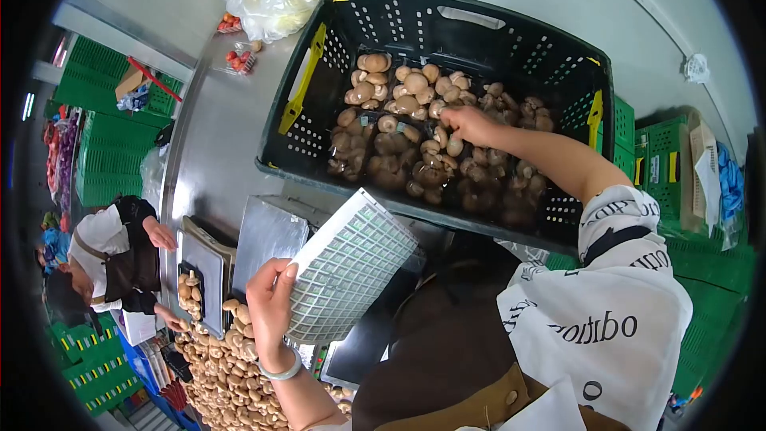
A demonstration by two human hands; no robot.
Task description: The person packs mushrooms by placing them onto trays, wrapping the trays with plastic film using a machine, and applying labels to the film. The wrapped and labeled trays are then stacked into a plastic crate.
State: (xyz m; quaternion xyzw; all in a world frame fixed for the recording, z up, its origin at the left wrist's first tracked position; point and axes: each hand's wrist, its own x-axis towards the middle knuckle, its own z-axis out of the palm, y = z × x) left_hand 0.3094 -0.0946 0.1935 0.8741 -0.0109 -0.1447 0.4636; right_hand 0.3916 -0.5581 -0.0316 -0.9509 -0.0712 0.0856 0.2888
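Note:
My left hand [267, 299] is closed on the edge of a sheet of small printed labels [351, 267], held tilted in front of the crate. Inside the black plastic crate [383, 20], my right hand [472, 125] reaches down onto the packs of mushrooms [411, 88]. Its fingers are bent together at one pack near the middle; whatever is between the fingertips is hidden. Several clear-wrapped packs lie in rows in the crate. Small pale labels show on a few of them, such as the pack of mushrooms [395, 140] left of my right hand.
A metal table [211, 120] carries the crate, a scale [209, 271] and a heap of loose mushrooms [235, 375]. A co-worker [120, 255] reaches to the scale at left. A plastic bag [271, 4] and packs of tomatoes [239, 60] lie at the back. Green crates [670, 168] stand at right.

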